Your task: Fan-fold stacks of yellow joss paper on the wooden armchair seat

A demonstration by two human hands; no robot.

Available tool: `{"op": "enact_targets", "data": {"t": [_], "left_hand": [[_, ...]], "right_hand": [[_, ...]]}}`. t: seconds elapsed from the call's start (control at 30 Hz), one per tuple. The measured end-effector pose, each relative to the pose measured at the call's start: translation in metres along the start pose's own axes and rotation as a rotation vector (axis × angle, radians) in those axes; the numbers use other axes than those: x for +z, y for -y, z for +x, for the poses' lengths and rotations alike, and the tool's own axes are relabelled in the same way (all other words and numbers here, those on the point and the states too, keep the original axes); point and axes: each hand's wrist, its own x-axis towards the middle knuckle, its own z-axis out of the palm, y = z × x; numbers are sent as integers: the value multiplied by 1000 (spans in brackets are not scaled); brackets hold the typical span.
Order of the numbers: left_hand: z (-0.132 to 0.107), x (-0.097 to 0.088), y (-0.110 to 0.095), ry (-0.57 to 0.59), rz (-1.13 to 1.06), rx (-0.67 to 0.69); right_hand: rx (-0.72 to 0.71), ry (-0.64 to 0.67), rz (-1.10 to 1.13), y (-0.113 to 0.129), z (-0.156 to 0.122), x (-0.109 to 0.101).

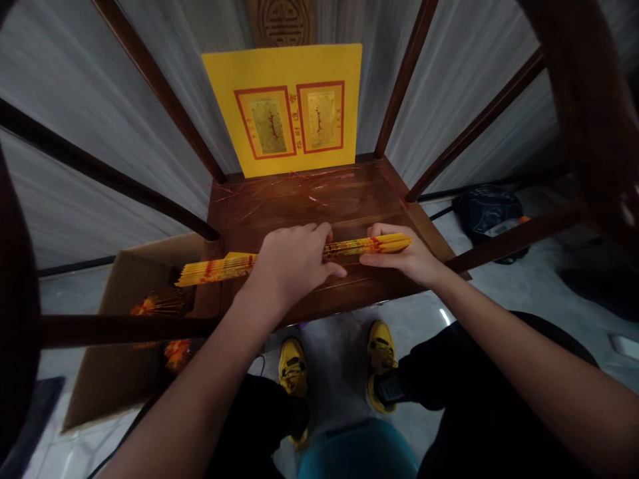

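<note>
A stack of yellow joss paper (352,247) with red print is seen edge-on, held level above the front of a brown wooden chair seat (299,203). My left hand (294,256) is wrapped over the stack left of its middle, thumb on the near side. With fingers on the far side and thumb on the near side, my right hand (399,256) pinches the right end. Against the chair's back leans a yellow sheet (294,66) with two red-framed gold squares and red characters.
Thin red strings (314,198) lie on the seat. A cardboard box (120,372) with orange-tipped bundles (144,307) stands at left. Chair rods (409,73) rise around the seat. A dark bag (486,213) sits on the floor at right, and a teal stool (357,452) shows below.
</note>
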Motion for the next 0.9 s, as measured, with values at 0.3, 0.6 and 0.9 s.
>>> {"op": "enact_targets", "data": {"t": [0.3, 0.6, 0.9], "left_hand": [[37, 6, -53, -166, 48, 232], [26, 0, -18, -157, 101, 199], [-18, 35, 95, -366, -1037, -498]], "right_hand": [[-38, -156, 113, -12, 4, -6], [-93, -261, 33, -14, 4, -34], [-67, -410, 64, -30, -12, -59]]}}
